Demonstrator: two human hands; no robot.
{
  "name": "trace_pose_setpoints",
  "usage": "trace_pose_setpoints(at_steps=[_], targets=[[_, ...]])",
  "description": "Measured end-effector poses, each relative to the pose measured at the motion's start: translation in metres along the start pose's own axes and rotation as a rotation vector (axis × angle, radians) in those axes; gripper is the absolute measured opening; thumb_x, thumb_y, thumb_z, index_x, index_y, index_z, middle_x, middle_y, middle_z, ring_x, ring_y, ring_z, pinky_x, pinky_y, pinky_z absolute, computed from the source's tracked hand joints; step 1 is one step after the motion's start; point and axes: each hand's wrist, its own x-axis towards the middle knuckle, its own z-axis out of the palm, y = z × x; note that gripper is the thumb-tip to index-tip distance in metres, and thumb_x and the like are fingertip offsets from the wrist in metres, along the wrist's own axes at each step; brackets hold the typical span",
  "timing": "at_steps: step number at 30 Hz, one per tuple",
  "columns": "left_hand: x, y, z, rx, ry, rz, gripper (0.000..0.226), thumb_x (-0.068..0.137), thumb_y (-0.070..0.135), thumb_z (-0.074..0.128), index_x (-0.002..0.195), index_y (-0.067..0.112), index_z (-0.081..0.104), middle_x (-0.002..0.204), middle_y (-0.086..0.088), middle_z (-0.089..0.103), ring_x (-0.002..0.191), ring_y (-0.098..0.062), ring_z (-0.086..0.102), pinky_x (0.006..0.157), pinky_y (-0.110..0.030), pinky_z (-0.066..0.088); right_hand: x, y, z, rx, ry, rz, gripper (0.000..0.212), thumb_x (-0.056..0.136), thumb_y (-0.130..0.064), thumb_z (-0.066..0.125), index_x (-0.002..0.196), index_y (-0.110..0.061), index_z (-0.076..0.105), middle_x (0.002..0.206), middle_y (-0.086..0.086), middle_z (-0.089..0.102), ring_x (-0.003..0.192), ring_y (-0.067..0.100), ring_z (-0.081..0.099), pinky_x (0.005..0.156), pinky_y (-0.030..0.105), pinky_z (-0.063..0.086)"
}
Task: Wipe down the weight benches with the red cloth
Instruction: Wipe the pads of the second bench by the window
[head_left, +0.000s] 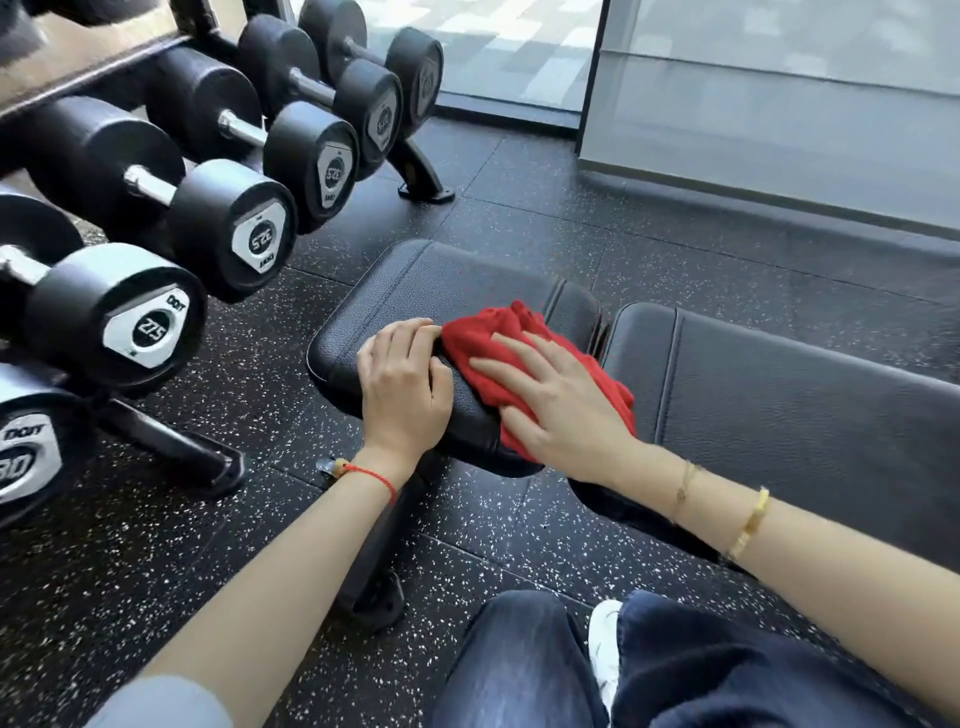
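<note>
A black padded weight bench lies across the middle, with a short seat pad (431, 291) on the left and a longer back pad (789, 395) on the right. A crumpled red cloth (493, 327) lies on the seat pad near the gap between the two pads. My right hand (550, 400) presses flat on the cloth with fingers spread. My left hand (405, 384) rests on the seat pad's near edge just left of the cloth, fingers bent over the pad, fingertips touching the cloth's edge.
A dumbbell rack (171, 447) with several black dumbbells (228, 228) stands close on the left. The bench's base foot (374, 587) sits on the speckled rubber floor (519, 197). A glass wall (779, 104) runs behind. My knees in dark jeans (519, 670) are below.
</note>
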Motion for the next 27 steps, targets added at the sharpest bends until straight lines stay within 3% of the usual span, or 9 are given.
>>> trace_pose_setpoints(at_steps=[4,11,20,27], targets=[[-0.001,0.0,0.001,0.002,0.002,0.003,0.039,0.085,0.023,0.04,0.114,0.016,0.064,0.124,-0.002,0.062,0.12,-0.027,0.053,0.106,-0.046,0.034,-0.01,0.008,-0.003,-0.045,-0.015,0.014,0.055,0.094,-0.037,0.045,0.148,-0.038,0.035,0.16,-0.006,0.027,0.149,0.022,0.02,0.123,0.041,0.012],[-0.002,0.001,0.0,0.027,-0.023,0.007,0.036,0.088,0.02,0.043,0.117,0.013,0.063,0.127,-0.004,0.061,0.122,-0.027,0.051,0.109,-0.045,0.033,0.017,0.056,-0.017,-0.121,0.116,0.425,0.056,0.095,-0.038,0.044,0.15,-0.031,0.034,0.16,0.004,0.026,0.148,0.027,0.02,0.123,0.041,0.009],[-0.005,0.044,-0.001,-0.134,-0.108,0.015,0.033,0.093,0.026,0.049,0.12,0.012,0.064,0.13,-0.007,0.059,0.128,-0.026,0.048,0.114,-0.049,0.031,-0.087,0.038,-0.028,-0.045,0.095,0.316,0.052,0.092,-0.038,0.047,0.144,-0.036,0.044,0.156,-0.007,0.034,0.147,0.024,0.024,0.123,0.041,0.012],[-0.013,0.114,0.027,-0.154,-0.204,0.156,0.031,0.092,0.023,0.055,0.121,0.017,0.064,0.13,-0.002,0.06,0.127,-0.023,0.05,0.113,-0.044,0.032,-0.04,0.089,-0.038,-0.076,0.179,0.581,0.051,0.095,-0.036,0.047,0.146,-0.034,0.041,0.161,0.0,0.026,0.148,0.028,0.021,0.123,0.041,0.009]])
